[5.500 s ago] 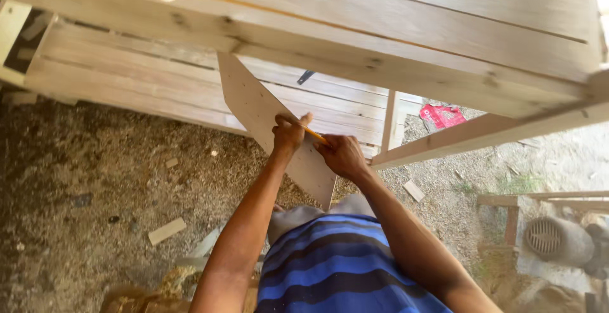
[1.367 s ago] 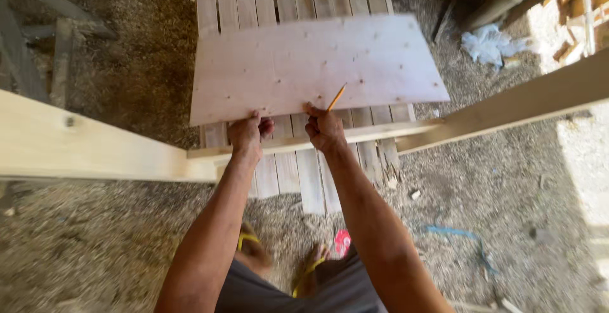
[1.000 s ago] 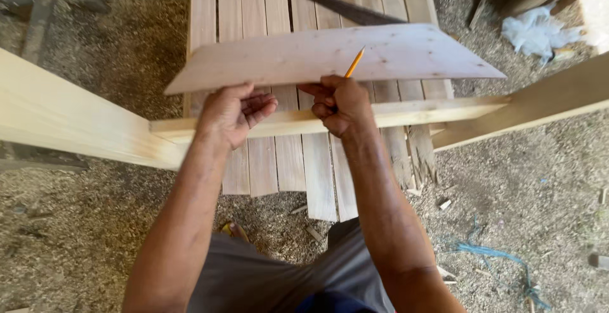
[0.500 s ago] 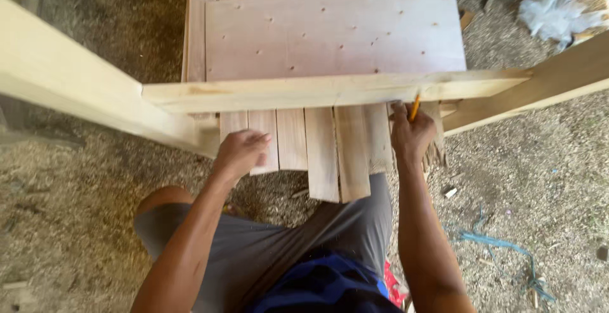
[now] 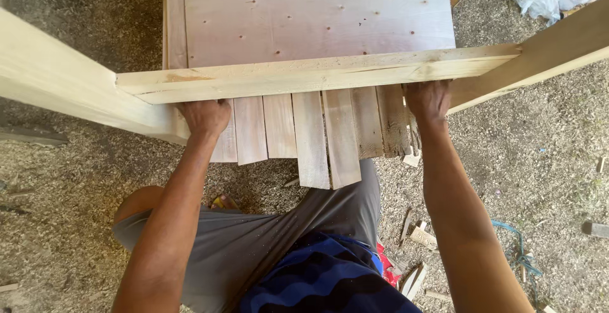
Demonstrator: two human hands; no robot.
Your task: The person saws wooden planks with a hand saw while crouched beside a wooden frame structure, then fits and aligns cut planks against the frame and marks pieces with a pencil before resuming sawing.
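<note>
Both hands reach under the pale timber crossrail (image 5: 317, 75) that spans between two side rails, probably to steady or lift it from below. The left hand (image 5: 204, 115) presses up near the rail's left joint; the right hand (image 5: 428, 97) near its right end. Their fingers curl out of sight beneath the wood, so I cannot tell whether they grip. Beyond lies one plywood sheet (image 5: 317, 15) on about seven planks (image 5: 311, 135).
</note>
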